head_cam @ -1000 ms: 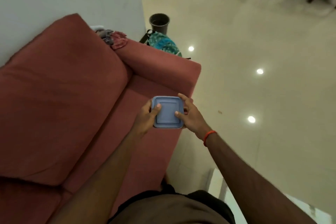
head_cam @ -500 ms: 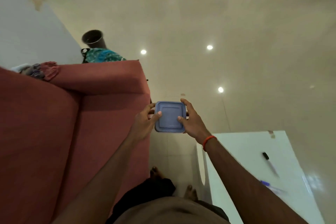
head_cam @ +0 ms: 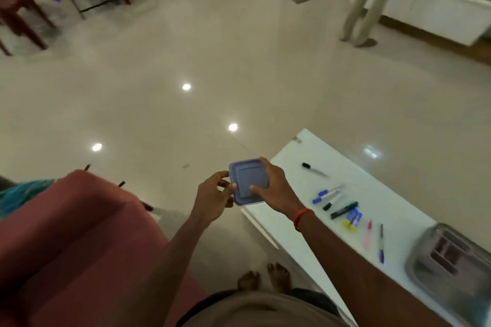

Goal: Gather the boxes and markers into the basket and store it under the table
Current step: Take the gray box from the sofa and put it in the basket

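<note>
A small square box with a blue lid point(head_cam: 245, 180) is held in the air over the near-left end of the white table point(head_cam: 289, 223). My right hand point(head_cam: 276, 191) grips its right side with the thumb on the lid. My left hand point(head_cam: 212, 194) is at the box's left edge, fingers curled, thumb tip touching it. Several markers point(head_cam: 332, 195) lie loose on the table, one black-capped marker point(head_cam: 314, 169) apart at the far end. A grey basket point(head_cam: 451, 255) stands at the table's right end.
A red sofa point(head_cam: 79, 233) fills the lower left, a teal bag point(head_cam: 24, 191) beside it. My bare feet point(head_cam: 263, 277) stand between sofa and table. Chairs point(head_cam: 24, 10) stand far left. A person's legs point(head_cam: 366, 5) are at the far right on the tiled floor.
The view has swung right from the sofa to the table. The box has moved over the table's near end. My left hand has loosened from the box's side.
</note>
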